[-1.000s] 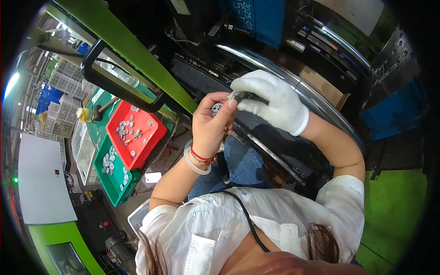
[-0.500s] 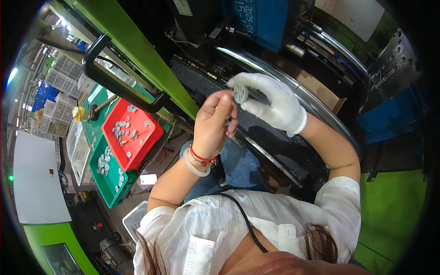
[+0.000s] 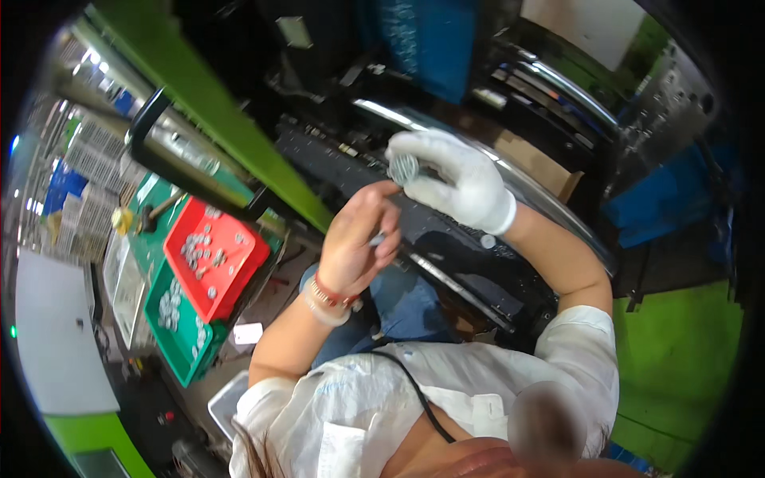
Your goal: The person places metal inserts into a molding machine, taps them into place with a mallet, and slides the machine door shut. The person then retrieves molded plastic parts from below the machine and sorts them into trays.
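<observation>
I am seeing the white knit-gloved right hand pinching a ribbed round metal part; at seven o'clock, the bare left hand is curling around a small grey piece.

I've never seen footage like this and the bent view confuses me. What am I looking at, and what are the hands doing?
This is one wide fisheye camera worn on a person's head, looking down, so straight edges curve. The right hand, in a white glove, holds up a small round ridged metal part. The bare left hand, with bracelets at the wrist, is closed around something small that I cannot make out. At the person's left stand a red tray and a green tray, both holding small silvery parts. A green machine beam runs diagonally above them.
</observation>
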Tool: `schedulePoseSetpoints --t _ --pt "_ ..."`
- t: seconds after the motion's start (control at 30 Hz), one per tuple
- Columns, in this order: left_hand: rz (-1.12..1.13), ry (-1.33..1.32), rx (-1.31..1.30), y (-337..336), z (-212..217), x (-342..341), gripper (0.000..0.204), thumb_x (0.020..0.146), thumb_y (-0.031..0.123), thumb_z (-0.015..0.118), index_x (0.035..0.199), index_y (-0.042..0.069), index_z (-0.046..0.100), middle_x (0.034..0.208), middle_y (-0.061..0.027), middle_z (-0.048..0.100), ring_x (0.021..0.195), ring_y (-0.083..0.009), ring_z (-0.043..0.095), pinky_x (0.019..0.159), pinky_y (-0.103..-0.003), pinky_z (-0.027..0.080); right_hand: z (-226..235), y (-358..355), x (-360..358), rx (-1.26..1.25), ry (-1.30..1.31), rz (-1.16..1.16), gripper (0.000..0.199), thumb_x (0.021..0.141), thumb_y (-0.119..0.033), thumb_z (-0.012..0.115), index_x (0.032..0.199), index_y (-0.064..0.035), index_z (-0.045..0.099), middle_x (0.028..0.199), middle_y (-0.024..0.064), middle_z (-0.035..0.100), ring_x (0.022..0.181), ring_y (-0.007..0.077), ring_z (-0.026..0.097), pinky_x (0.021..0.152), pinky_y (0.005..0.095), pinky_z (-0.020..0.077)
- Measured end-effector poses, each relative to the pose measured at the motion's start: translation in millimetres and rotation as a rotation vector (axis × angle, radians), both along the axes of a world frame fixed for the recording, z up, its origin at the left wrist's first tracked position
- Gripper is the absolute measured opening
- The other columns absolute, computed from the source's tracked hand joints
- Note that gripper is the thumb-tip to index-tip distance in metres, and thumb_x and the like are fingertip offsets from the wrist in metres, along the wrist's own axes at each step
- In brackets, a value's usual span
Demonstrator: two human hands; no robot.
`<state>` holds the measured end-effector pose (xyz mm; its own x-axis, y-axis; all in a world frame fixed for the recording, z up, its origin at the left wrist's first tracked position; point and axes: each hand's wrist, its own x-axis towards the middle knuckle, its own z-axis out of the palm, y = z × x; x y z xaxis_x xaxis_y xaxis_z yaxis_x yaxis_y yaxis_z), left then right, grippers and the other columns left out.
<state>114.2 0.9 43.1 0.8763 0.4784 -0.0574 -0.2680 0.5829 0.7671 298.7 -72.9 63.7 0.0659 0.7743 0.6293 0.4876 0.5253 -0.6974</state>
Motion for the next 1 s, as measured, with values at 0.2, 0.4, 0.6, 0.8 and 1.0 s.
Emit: schedulePoseSetpoints --t 0.2,0.4,0.6,0.8,1.0 --pt "-0.259 0.319 0.376 15.8 -65.1 -64.9 0.023 0.096 0.025 0.054 0.106 0.004 0.055 0.063 -0.0031 0.050 0.046 -0.0096 0.044 0.039 -0.022 0.034 28.9 28.1 150.3 0.297 0.236 -0.601 0.044 0.087 -0.018 0.065 0.124 0.0016 0.052 0.109 0.0068 0.063 0.103 0.0147 0.059 0.090 0.0284 0.0466" --pt "-0.152 0.837 0.369 61.3 -185.3 -128.2 0.022 0.097 0.026 0.053 0.099 0.004 0.055 0.067 -0.0013 0.053 0.045 -0.0080 0.045 0.039 -0.021 0.034 8.0 72.1 308.8 0.284 0.150 -0.892 0.040 0.083 -0.023 0.068 0.119 -0.0062 0.059 0.104 0.0109 0.068 0.098 0.0203 0.064 0.088 0.0303 0.0479" --pt "-0.038 0.797 0.206 76.6 -203.9 -127.2 0.023 0.098 0.027 0.050 0.097 0.004 0.053 0.061 -0.0026 0.051 0.039 -0.0106 0.042 0.033 -0.024 0.030 22.6 101.4 355.7 0.202 0.117 -0.970 0.036 0.084 -0.012 0.068 0.119 -0.0056 0.059 0.106 0.0077 0.067 0.101 0.0165 0.063 0.088 0.0282 0.0482" --pt "-0.046 0.798 0.178 79.7 -203.0 -126.9 0.024 0.097 0.027 0.050 0.096 0.004 0.053 0.062 -0.0034 0.052 0.037 -0.0108 0.041 0.032 -0.024 0.029 18.2 109.8 367.3 0.165 0.107 -0.960 0.038 0.084 -0.011 0.067 0.120 -0.0063 0.059 0.106 0.0084 0.067 0.102 0.0171 0.063 0.088 0.0286 0.0481" --pt "-0.057 0.819 0.176 82.0 -200.4 -127.3 0.024 0.097 0.028 0.050 0.095 0.004 0.053 0.063 -0.0038 0.052 0.037 -0.0110 0.040 0.032 -0.024 0.029 23.1 111.2 365.6 0.161 0.084 -0.938 0.039 0.083 -0.012 0.068 0.121 -0.0064 0.059 0.108 0.0092 0.066 0.103 0.0178 0.063 0.088 0.0284 0.0482"
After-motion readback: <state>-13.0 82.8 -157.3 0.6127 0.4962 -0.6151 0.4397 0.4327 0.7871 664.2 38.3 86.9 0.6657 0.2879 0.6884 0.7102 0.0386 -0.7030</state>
